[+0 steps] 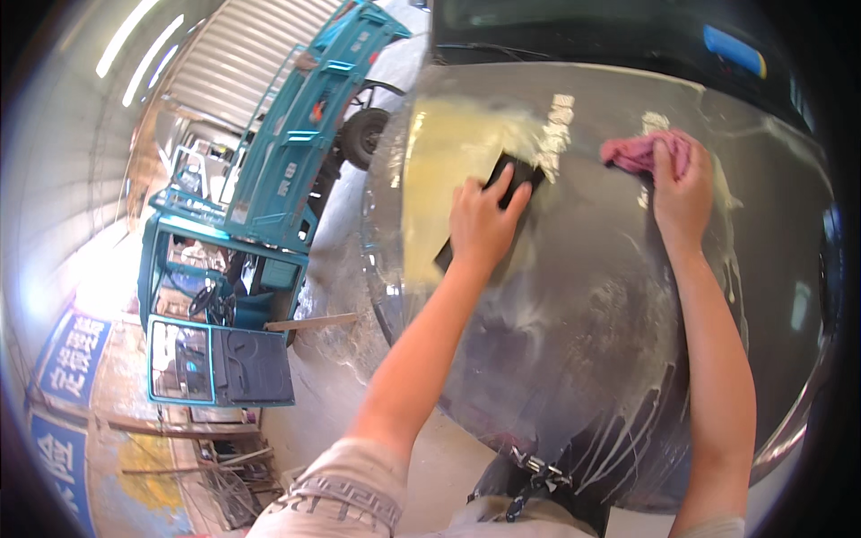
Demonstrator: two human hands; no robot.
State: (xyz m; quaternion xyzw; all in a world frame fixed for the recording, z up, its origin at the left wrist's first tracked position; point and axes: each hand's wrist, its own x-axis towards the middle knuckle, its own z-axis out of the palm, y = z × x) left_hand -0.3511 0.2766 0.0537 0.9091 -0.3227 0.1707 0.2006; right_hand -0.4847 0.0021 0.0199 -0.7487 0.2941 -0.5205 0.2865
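My left hand (484, 222) is closed around a long black sanding block (515, 177), which lies against a pale yellow filler patch (435, 175) on the dark grey car bonnet (583, 269). Farther right, my right hand (685, 202) grips a crumpled pink cloth (639, 154) at the surface of the bonnet. Wet, whitish streaks and shiny reflections mark the panel around both hands. The underside of the block and part of the cloth are hidden by my fingers.
Beyond the bonnet is a dark windscreen (574, 31) with a blue block-shaped object (734, 52) on it. To the left stands a teal cargo truck (278, 157), its cab door (220, 363) swung out. A wooden plank (314, 321) juts from beside the cab.
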